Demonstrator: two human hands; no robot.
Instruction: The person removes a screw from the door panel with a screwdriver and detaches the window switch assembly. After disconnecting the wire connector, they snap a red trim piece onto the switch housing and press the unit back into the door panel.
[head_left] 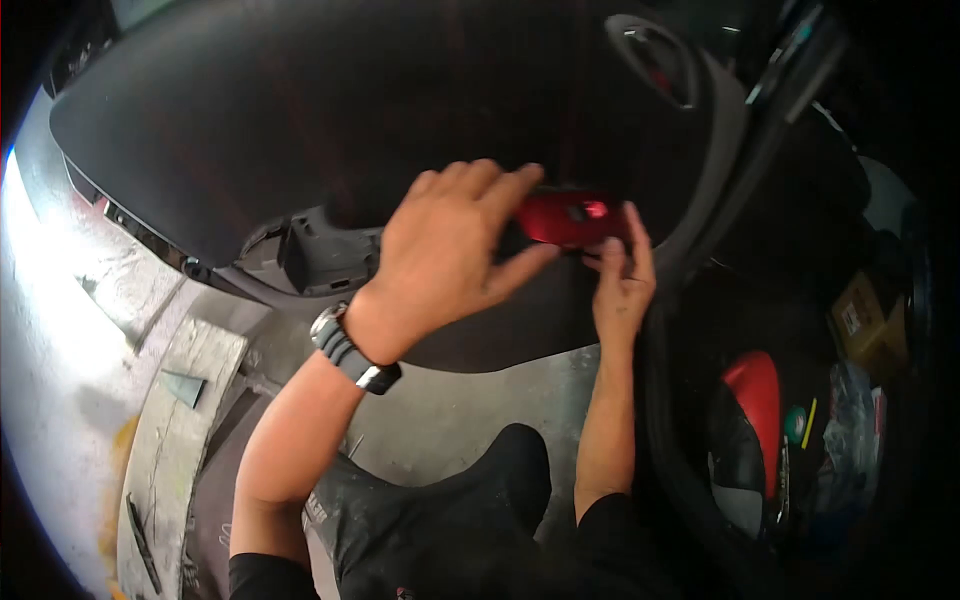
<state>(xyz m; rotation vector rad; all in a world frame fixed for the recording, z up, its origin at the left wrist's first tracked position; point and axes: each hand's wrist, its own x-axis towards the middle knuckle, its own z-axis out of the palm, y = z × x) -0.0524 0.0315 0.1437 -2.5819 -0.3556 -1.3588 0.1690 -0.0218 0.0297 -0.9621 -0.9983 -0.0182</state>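
A small glossy red part (572,217) sits on a large black car panel (330,110) that fills the upper view. My left hand (450,250), with a watch on its wrist, has its fingers over the left end of the red part and its thumb beneath. My right hand (622,280) reaches up from below, fingertips touching the part's lower right edge. Both hands hold it against the panel.
A grey concrete floor (450,410) lies below the panel. To the right stands a dark bin with a red-and-black mirror housing (748,430) and assorted clutter, and a cardboard box (862,320) behind it. My dark trouser knee (500,490) is at the bottom centre.
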